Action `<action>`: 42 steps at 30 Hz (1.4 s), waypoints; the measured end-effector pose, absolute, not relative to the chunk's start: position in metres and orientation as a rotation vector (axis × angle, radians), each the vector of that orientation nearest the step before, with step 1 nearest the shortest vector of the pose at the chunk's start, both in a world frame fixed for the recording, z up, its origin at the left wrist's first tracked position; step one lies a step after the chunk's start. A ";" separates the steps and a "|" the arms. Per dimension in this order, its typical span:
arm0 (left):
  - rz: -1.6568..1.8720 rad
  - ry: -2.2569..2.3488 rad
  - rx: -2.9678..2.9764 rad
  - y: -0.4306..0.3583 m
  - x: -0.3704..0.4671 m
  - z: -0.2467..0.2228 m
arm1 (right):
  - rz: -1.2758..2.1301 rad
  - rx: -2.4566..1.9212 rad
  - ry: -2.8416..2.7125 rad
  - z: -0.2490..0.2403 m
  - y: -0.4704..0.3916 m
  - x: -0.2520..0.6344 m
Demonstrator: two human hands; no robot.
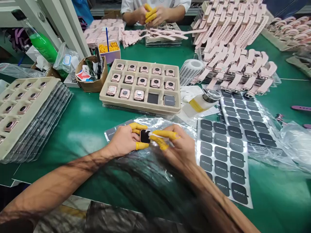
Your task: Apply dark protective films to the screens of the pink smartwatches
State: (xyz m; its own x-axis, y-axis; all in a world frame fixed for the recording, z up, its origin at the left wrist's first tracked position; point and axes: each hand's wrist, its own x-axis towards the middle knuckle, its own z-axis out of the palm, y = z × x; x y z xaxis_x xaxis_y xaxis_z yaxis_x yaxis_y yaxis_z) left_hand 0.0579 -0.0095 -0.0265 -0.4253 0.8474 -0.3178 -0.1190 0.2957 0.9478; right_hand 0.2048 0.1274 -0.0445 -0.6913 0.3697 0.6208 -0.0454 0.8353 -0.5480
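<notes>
Green bottle (43, 48), open cardboard box (95, 85), blue stick (107, 38), purple strap (301, 107)

From the person's head, the one camera looks forward and down at close range on the left hand (124, 139) and right hand (179, 142) mid-frame, reaching across the green table (82, 123) to a co-worker's hands (159, 15) up top.

Bench (85, 119) deep green. Held watch (144, 136): black screen. Finger cots (141, 146) yellow. Tray (136, 104) beige; watch cases (142, 82) in it pale pink. Sticker sheet (228, 159) silvery, rows of dark grey rounded squares, pale lettering. Straps (230, 29) pale pink.
</notes>
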 end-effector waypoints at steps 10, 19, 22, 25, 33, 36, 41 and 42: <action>1.261 1.656 0.778 -0.012 0.057 -0.033 | 0.506 -0.397 -2.279 -0.048 0.119 0.201; 1.500 1.425 0.415 -0.005 0.052 -0.019 | 0.192 -0.241 -2.377 -0.032 0.142 0.223; 1.620 1.219 0.241 -0.001 0.041 -0.018 | 0.556 0.149 -2.478 -0.037 0.122 0.211; 1.689 1.232 0.269 0.000 0.034 -0.020 | 0.746 0.298 -2.580 -0.053 0.108 0.198; 1.557 1.122 0.125 -0.005 0.053 -0.015 | 0.784 0.059 -2.528 -0.066 0.107 0.199; 1.572 1.131 0.116 -0.004 0.053 -0.015 | 0.761 0.090 -2.530 -0.062 0.104 0.200; 1.664 1.103 0.131 0.000 0.049 -0.018 | 1.061 0.140 -2.392 -0.027 0.110 0.219; 1.676 1.116 0.146 0.000 0.049 -0.019 | 1.271 0.144 -2.299 -0.019 0.113 0.224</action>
State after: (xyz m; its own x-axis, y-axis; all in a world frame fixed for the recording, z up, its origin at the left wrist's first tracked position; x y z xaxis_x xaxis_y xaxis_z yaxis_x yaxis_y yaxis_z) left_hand 0.0494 0.0000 -0.0193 -0.4259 0.8054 -0.4123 -0.6912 0.0045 0.7227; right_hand 0.2241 0.1128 -0.0190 -0.8671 0.1464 0.4762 -0.3254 0.5573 -0.7639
